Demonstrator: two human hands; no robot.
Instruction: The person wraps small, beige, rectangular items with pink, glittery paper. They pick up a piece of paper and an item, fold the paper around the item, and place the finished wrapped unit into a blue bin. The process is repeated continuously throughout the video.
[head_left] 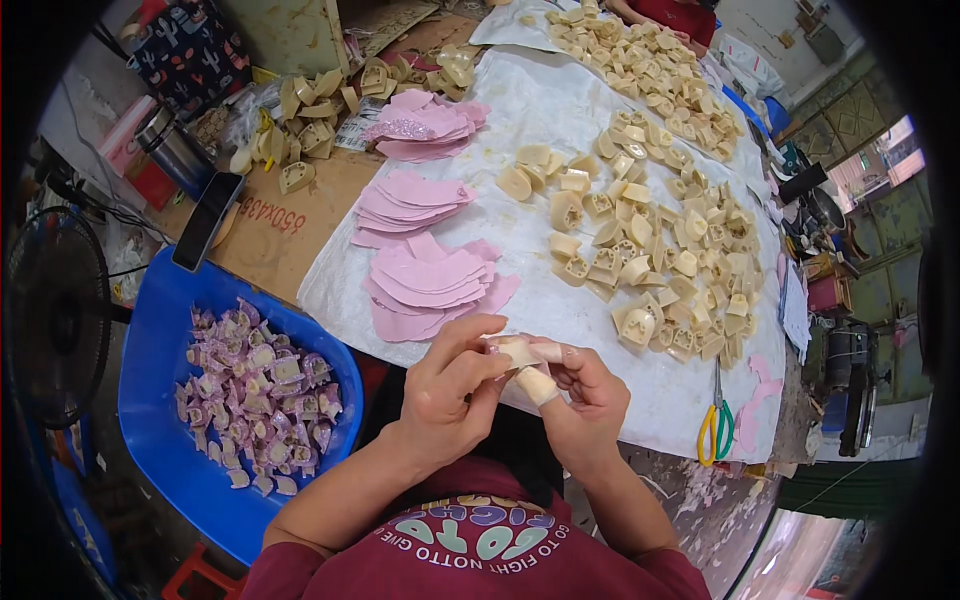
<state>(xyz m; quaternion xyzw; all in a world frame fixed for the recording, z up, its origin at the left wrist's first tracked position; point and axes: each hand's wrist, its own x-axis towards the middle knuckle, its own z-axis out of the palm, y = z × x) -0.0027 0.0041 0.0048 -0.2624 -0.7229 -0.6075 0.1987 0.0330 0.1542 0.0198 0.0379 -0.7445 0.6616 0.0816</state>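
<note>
My left hand [447, 392] and my right hand [590, 402] meet at the table's near edge. Between their fingertips they pinch a small beige piece [516, 350], which looks like a plastic shoe heel; fingers hide part of it. Pale wraps cover my right thumb [537, 385] and a right finger. Just beyond my left hand lie stacks of cut pink sheets [435, 285], curved and thin. A large spread of beige heel-like blocks [650, 230], some showing holes, covers the white cloth [520, 240] to the right.
At left, a blue tub [150, 430] holds several pink-covered pieces [262, 385], beside a black fan [60, 320]. Scissors [716, 430] with yellow and green handles lie near the right edge. A phone [208, 222] and steel flask [176, 150] stand far left. Another person [675, 15] sits opposite.
</note>
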